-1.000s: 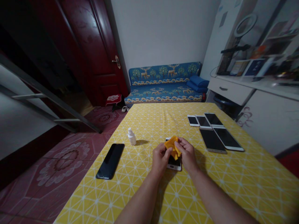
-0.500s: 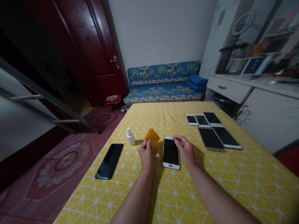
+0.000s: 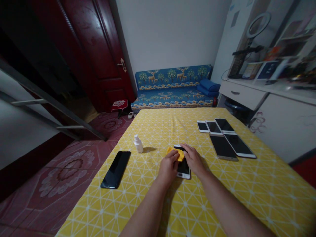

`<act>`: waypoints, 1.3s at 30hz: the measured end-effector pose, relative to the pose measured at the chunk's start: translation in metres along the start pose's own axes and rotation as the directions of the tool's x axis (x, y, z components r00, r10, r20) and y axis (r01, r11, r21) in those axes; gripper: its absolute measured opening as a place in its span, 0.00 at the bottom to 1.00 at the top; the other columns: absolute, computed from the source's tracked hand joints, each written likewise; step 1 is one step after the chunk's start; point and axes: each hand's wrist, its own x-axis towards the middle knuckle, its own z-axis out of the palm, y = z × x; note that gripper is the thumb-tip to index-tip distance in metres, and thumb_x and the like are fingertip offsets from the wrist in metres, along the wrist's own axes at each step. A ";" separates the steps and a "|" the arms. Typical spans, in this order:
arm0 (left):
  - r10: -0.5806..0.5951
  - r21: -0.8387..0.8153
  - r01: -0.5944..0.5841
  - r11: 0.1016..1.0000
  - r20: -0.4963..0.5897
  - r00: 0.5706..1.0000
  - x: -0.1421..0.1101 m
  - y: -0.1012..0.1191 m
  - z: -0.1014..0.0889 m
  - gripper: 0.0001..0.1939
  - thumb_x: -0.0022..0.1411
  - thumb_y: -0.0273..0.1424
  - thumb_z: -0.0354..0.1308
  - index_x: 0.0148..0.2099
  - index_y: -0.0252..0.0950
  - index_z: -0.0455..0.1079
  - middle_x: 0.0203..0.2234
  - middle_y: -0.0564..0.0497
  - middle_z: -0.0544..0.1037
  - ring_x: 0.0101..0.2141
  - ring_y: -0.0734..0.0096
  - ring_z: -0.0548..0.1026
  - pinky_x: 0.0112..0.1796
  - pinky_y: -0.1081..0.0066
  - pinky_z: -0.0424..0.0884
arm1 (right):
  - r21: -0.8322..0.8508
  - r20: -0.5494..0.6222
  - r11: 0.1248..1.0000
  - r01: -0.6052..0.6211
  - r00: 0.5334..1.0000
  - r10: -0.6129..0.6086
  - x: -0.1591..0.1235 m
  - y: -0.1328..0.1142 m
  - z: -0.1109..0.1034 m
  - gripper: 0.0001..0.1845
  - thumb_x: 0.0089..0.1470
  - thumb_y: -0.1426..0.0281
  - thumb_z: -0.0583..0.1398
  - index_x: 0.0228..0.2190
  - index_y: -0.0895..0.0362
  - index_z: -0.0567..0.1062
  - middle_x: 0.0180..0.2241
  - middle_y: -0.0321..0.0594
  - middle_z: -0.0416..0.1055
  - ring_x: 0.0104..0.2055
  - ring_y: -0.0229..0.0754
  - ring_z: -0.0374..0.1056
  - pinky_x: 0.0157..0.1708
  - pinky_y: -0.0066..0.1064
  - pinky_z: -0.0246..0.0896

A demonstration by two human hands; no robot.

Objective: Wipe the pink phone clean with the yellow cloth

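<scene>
Left hand (image 3: 169, 166): I have its fingers bent over the cloth, pressing it to the white phone; how firmly that grip is closed I can't tell.
Right hand (image 3: 195, 161): its grip is partly open, fingertips at the upper right edge of the phone, thumb by the cloth.
Cloth (image 3: 180, 155): yellow-orange, bunched under my left fingers, covering part of the screen and reaching past its left edge.
White phone (image 3: 184, 170): face up on the bench (image 3: 98, 210) between my hands, its lower screen and button end showing.
Bottle (image 3: 138, 145): small, white, upright, left of my hands and well apart from them.
Black phone (image 3: 116, 170): flat near the left edge of the bench, nearer me than the bottle.
Five phones (image 3: 223, 147): screens up, grouped closely on the right side.
Bench cover: yellow with white lines.
Beyond the bench: a blue sofa (image 3: 172, 93) patterned with deer and trees.
</scene>
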 end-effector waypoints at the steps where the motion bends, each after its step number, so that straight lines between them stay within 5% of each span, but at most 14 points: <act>1: -0.002 0.004 0.002 1.000 -0.003 1.000 0.000 0.001 0.000 0.22 0.58 0.19 0.51 0.50 0.38 0.76 0.53 0.43 0.76 0.56 0.56 0.71 0.58 0.55 0.66 | -0.005 -0.001 1.000 -0.001 1.000 0.001 0.000 0.000 0.000 0.25 0.58 0.71 0.50 0.54 0.52 0.73 0.56 0.44 0.71 0.60 0.47 0.65 0.61 0.48 0.58; 19: 0.003 0.084 -0.016 0.996 0.158 0.987 -0.011 0.015 -0.006 0.21 0.57 0.17 0.50 0.48 0.39 0.74 0.53 0.42 0.75 0.59 0.53 0.69 0.62 0.52 0.60 | 0.009 -0.020 0.999 -0.040 0.999 0.040 0.001 0.001 0.004 0.23 0.60 0.69 0.50 0.53 0.48 0.74 0.56 0.40 0.71 0.60 0.47 0.64 0.62 0.48 0.57; 28: -0.035 0.106 0.015 0.994 0.190 0.981 -0.051 0.022 -0.001 0.26 0.57 0.24 0.57 0.59 0.35 0.70 0.61 0.38 0.67 0.64 0.48 0.59 0.65 0.51 0.56 | -0.013 0.013 0.999 -0.048 0.999 0.048 0.001 -0.006 0.002 0.23 0.64 0.64 0.47 0.54 0.50 0.74 0.57 0.42 0.70 0.62 0.47 0.63 0.64 0.50 0.52; 33: -0.074 0.303 -0.012 0.953 0.270 0.960 -0.059 0.037 -0.006 0.28 0.62 0.30 0.55 0.64 0.27 0.64 0.64 0.33 0.60 0.66 0.46 0.55 0.64 0.50 0.57 | -0.018 0.022 0.998 -0.061 0.998 0.062 0.002 -0.009 0.000 0.23 0.64 0.63 0.46 0.53 0.50 0.74 0.56 0.42 0.71 0.61 0.46 0.63 0.64 0.49 0.52; 39: -0.096 0.478 -0.081 0.874 0.334 0.938 -0.034 0.034 -0.006 0.28 0.68 0.38 0.48 0.65 0.27 0.61 0.65 0.34 0.60 0.67 0.49 0.53 0.64 0.51 0.58 | -0.032 0.038 0.997 -0.068 0.997 0.069 0.004 -0.013 -0.003 0.25 0.64 0.64 0.45 0.52 0.55 0.75 0.56 0.46 0.72 0.61 0.47 0.64 0.63 0.48 0.52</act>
